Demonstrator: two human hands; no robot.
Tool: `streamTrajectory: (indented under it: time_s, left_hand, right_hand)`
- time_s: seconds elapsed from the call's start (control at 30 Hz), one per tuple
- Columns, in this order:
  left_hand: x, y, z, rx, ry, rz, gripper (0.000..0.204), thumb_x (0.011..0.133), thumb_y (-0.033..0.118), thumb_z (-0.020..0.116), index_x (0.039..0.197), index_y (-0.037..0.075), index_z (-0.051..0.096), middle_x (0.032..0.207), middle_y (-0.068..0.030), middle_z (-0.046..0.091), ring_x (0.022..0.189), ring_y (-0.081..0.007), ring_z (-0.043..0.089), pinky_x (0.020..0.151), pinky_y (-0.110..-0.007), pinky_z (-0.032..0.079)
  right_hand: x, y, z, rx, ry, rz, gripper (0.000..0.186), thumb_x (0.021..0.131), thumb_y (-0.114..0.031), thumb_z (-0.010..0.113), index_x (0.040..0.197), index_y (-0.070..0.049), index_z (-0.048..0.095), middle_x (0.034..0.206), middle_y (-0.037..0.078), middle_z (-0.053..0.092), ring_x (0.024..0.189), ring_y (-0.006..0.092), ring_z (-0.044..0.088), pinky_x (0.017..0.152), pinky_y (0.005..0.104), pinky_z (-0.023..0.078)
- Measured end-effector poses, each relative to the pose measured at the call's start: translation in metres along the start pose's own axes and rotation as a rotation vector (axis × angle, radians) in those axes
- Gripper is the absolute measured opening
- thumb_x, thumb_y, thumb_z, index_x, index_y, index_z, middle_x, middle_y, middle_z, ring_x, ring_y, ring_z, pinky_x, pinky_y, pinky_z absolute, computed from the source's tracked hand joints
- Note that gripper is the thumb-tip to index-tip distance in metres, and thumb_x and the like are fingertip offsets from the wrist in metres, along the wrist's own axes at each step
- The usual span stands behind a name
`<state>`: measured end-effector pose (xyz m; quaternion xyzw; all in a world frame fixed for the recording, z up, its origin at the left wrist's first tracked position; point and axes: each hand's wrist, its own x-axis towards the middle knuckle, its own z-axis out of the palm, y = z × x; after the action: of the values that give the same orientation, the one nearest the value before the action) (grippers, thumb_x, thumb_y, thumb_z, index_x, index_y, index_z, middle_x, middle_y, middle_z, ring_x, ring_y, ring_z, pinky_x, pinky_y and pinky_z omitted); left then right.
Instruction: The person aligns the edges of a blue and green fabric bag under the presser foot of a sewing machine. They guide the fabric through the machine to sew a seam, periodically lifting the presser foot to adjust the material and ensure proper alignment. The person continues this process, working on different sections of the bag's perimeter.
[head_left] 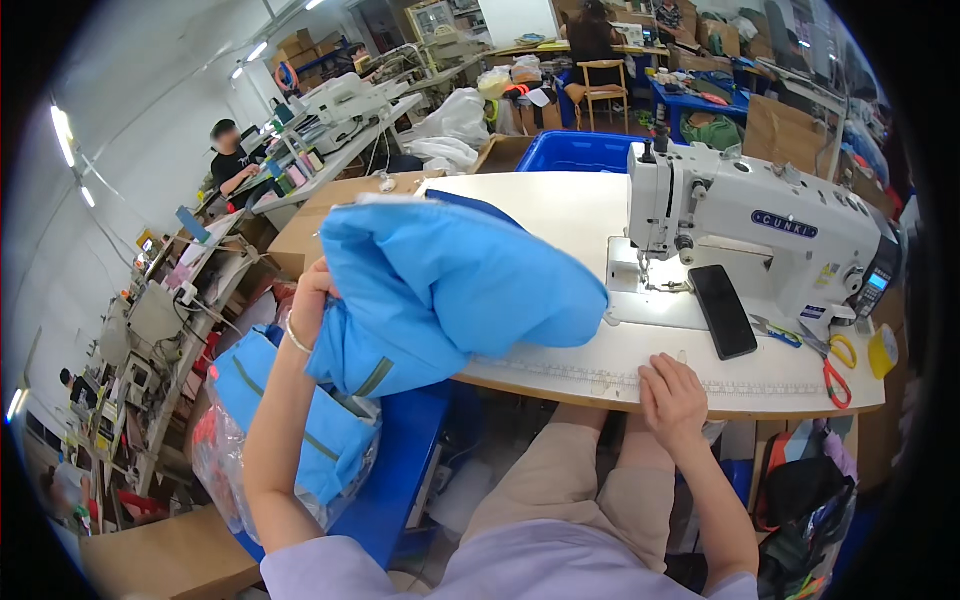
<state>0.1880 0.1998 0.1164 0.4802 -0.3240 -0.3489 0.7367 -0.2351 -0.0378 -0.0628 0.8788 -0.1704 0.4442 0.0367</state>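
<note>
My left hand grips one edge of a light-blue fabric piece, raised over the left end of the white sewing table. The cloth looks like a sewn bag or cover, with a dark green strip near its lower corner and a dark blue part behind. Its exact kind I cannot tell. My right hand rests on the table's front edge, fingers bent a little and holding nothing, beside a printed ruler strip. A white industrial sewing machine stands to the right, its needle area away from both hands.
On the table lie a black phone, red-and-yellow-handled scissors, blue-handled snips and yellow tape. A blue bin stands behind. More blue cloth pieces lie at lower left, in clear plastic. Other people work farther back.
</note>
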Motion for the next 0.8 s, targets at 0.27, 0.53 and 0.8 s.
streamTrajectory:
  time_s: [0.27, 0.53, 0.8]
  left_hand:
    - [0.006, 0.006, 0.014, -0.133, -0.251, -0.114, 0.052, 0.067, -0.009, 0.049, 0.116, -0.009, 0.065, 0.106, -0.0173, 0.073, 0.093, -0.0263, 0.073, 0.088, -0.035, 0.061]
    - [-0.008, 0.000, 0.056, 0.357, -0.114, -0.306, 0.035, 0.100, 0.019, 0.065, 0.123, -0.008, 0.066, 0.114, -0.0154, 0.074, 0.094, -0.0187, 0.074, 0.085, -0.033, 0.062]
    - [-0.047, 0.024, 0.105, 0.252, -0.495, -0.570, 0.036, 0.100, 0.020, 0.068, 0.120, -0.009, 0.069, 0.107, -0.0138, 0.076, 0.090, -0.0162, 0.074, 0.083, -0.030, 0.062]
  right_hand:
    - [0.000, -0.004, 0.002, 0.016, 0.018, 0.035, 0.019, 0.084, -0.005, 0.073, 0.103, -0.002, 0.073, 0.112, 0.015, 0.071, 0.107, 0.0344, 0.068, 0.091, 0.0442, 0.054]
    - [0.005, -0.033, -0.011, 0.302, -0.126, 0.109, 0.024, 0.084, -0.006, 0.074, 0.108, -0.003, 0.073, 0.115, 0.016, 0.071, 0.108, 0.0357, 0.068, 0.091, 0.0431, 0.055]
    - [0.056, -0.076, -0.021, 0.580, -0.136, 0.123, 0.064, 0.091, -0.011, 0.071, 0.149, -0.003, 0.046, 0.143, 0.025, 0.055, 0.120, 0.0422, 0.062, 0.100, 0.0453, 0.052]
